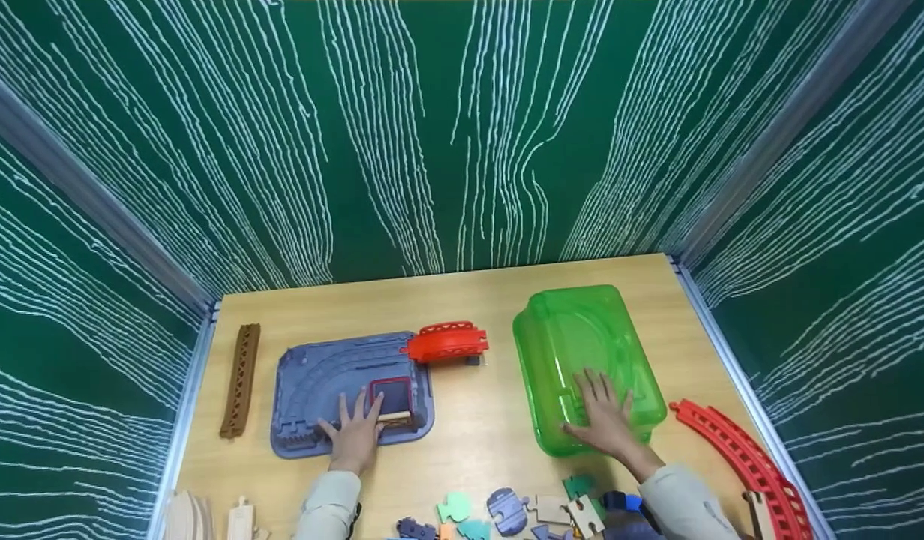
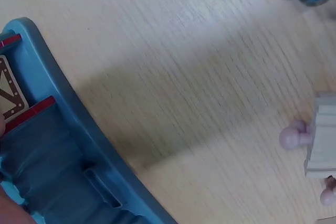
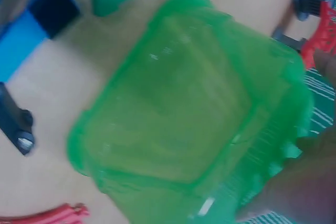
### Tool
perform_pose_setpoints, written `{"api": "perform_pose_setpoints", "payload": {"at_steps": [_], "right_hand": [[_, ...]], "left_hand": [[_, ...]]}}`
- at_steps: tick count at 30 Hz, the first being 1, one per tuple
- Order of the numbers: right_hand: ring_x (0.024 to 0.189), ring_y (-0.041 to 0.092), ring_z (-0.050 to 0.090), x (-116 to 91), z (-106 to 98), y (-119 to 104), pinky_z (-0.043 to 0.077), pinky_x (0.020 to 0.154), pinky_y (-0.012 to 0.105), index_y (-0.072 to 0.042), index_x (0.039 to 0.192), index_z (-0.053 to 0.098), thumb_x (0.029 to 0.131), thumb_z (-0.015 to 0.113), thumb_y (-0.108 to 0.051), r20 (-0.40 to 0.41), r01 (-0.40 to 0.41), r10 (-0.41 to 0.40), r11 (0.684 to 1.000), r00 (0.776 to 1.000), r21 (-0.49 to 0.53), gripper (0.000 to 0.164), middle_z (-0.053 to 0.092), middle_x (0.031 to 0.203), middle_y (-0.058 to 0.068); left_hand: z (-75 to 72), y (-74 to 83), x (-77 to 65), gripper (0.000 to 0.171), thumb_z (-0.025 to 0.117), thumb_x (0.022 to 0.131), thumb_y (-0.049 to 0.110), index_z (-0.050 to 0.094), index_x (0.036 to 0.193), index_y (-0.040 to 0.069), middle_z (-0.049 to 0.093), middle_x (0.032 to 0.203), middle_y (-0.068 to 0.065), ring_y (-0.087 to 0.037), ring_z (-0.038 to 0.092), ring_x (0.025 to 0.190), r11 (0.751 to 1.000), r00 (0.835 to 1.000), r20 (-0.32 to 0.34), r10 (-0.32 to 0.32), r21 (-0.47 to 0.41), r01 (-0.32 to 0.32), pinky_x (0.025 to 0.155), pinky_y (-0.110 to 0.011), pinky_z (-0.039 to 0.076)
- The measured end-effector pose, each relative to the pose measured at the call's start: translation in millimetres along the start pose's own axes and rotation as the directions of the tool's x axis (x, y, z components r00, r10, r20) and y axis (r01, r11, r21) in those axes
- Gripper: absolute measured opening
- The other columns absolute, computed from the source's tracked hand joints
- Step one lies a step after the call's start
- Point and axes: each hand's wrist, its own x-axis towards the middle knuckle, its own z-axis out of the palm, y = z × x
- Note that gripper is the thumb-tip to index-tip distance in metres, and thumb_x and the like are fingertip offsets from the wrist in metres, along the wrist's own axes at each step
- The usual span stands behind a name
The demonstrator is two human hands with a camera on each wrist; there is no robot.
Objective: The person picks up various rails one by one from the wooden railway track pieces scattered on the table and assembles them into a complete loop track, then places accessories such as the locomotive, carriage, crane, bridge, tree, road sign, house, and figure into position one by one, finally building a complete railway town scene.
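My left hand (image 1: 355,439) rests with fingers spread over the front part of a grey-blue plastic tray with moulded track grooves (image 1: 342,382). Near its fingertips is a red-framed opening (image 1: 391,394) in the tray. A slice of the tray (image 2: 50,153) shows at the left of the left wrist view. On the other side, my right hand (image 1: 608,420) lies with spread fingers on a translucent green plastic bin (image 1: 567,322), which appears upside down. The right wrist view shows the bin (image 3: 168,103) close and blurred, with part of the hand (image 3: 304,187) at its edge.
A red bridge track (image 1: 447,341) meets the tray's back right corner. A brown straight track (image 1: 241,381) lies left; a red curved track (image 1: 747,450) lies right. Along the front are wooden tracks (image 1: 241,519), a green piece (image 1: 454,507) and several small toys. Green walls surround the table.
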Motion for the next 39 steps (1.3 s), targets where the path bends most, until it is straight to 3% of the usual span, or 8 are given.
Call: {"api": "perform_pose_setpoints", "payload": {"at_steps": [11,24,39], "right_hand": [[0.130,0.037,0.003,-2,9,13,-0.008,0.092,0.066,-0.010,0.139,0.023,0.067,0.073,-0.038,0.020,0.015,-0.015,0.999,1.000,0.036,0.091,0.012,0.145,0.013],[0.130,0.037,0.000,5,6,21,-0.014,0.092,0.063,-0.011,0.140,0.021,0.068,0.073,-0.037,0.035,0.014,-0.017,0.997,0.999,0.072,0.092,0.009,0.146,0.013],[0.130,0.039,0.001,29,-1,39,-0.015,0.092,0.063,-0.011,0.139,0.023,0.067,0.074,-0.036,0.022,0.020,-0.022,0.995,1.000,0.096,0.092,0.010,0.145,0.012]], "left_hand": [[-3.0,2.3,12.1,0.054,0.051,0.087,0.027,0.032,0.137,0.026,0.020,0.144,-0.006,-0.042,0.006,0.129,0.999,0.998,0.038,-0.053,0.000,0.053,0.082,-0.076,0.006],[-7.2,-8.6,22.0,0.051,0.052,0.086,0.025,0.036,0.135,0.026,0.021,0.144,-0.004,-0.042,0.008,0.129,1.000,0.999,0.040,-0.013,-0.009,0.013,0.082,-0.075,0.006],[-12.5,-16.6,48.4,0.048,0.049,0.088,0.024,0.036,0.135,0.025,0.020,0.145,-0.004,-0.040,0.005,0.130,1.000,0.998,0.058,-0.022,-0.016,0.023,0.083,-0.075,0.006]]}}
